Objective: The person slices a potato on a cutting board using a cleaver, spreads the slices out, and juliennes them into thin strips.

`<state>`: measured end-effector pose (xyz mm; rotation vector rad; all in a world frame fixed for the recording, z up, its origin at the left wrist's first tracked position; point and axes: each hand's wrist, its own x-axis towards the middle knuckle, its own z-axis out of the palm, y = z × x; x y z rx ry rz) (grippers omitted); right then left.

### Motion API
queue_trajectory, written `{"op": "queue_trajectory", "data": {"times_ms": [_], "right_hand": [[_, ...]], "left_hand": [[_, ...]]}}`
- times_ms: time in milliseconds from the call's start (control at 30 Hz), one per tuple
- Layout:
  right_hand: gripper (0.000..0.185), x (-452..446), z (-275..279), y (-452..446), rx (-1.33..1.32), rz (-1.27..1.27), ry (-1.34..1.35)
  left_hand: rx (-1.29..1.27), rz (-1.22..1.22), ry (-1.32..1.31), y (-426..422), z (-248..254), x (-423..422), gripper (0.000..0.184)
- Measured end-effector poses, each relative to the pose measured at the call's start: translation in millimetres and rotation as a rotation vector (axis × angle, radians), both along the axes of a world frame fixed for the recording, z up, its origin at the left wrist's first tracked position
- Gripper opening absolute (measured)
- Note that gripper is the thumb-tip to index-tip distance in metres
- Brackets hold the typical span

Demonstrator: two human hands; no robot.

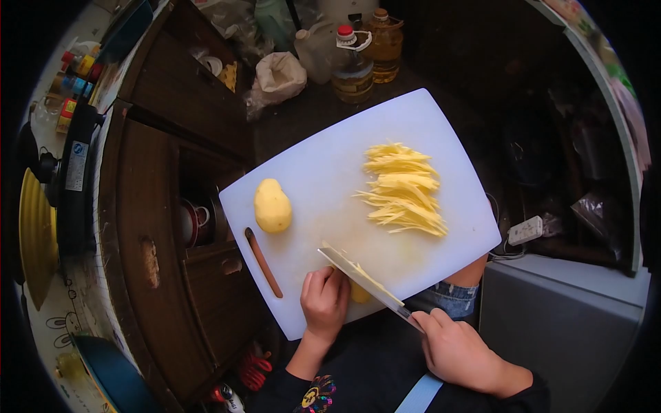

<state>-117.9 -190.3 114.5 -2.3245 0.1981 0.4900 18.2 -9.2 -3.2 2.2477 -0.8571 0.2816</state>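
A white cutting board (323, 179) lies tilted in the middle of the view. My right hand (458, 347) is closed around the handle of a knife (365, 279), whose blade points up and left over the board's lower part. Thin yellow strips cling along the blade. Beside the blade, my left hand (325, 303) has its fingers bent on the board; what they hold, if anything, is hidden. A piece of potato (359, 292) shows partly under the blade. One whole peeled potato (273, 206) rests at the board's left, and shredded potato (403, 188) is piled at the right.
Oil bottles (352, 72) and an open plastic bag (278, 77) stand behind the board. Wooden cabinets (148, 227) are at the left, with a yellow plate (36, 237) beyond. A power strip (525, 230) lies at the right above a grey cabinet (558, 323).
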Motion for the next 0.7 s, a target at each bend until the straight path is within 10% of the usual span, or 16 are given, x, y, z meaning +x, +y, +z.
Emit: {"op": "queue_trajectory", "data": {"times_ms": [700], "right_hand": [[0.036,-13,16,5,0.031,-0.031,0.069]], "left_hand": [[-0.021,-0.093,0.014,3,6,7,0.023]]}}
